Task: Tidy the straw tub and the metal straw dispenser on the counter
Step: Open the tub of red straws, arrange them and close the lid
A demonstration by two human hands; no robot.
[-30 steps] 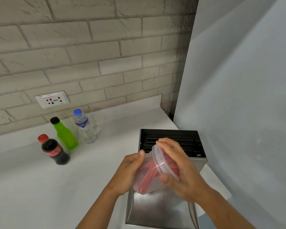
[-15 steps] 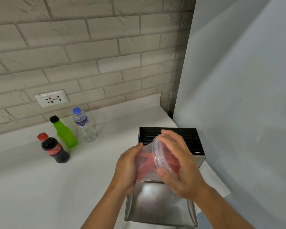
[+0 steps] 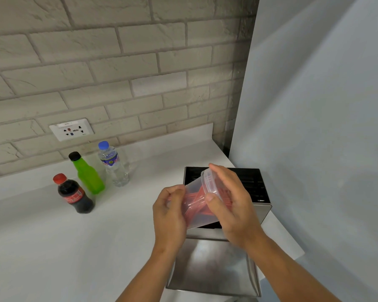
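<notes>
Brick wall (image 3: 122,68) in pale grey fills the back, with a white socket plate (image 3: 71,129) set low in it and a smooth grey panel (image 3: 314,105) standing at the right. White counter (image 3: 52,247) runs below. On its right end sits the metal straw dispenser (image 3: 214,267), its dark slotted top open at the rear and its steel tray sloping toward the camera. Three capped bottles stand well to the left: a cola bottle (image 3: 75,195), a green bottle (image 3: 87,174) and a water bottle (image 3: 114,165), close together. Above the dispenser the straw tub (image 3: 195,204), clear plastic with red straws (image 3: 198,198) inside, is held tipped on its side, mouth toward the dispenser's top. The left hand (image 3: 169,214) grips its base, fingers curled around it. The right hand (image 3: 229,203) is cupped over the rim, thumb pressed on the lip; whether a lid sits there I cannot tell.
</notes>
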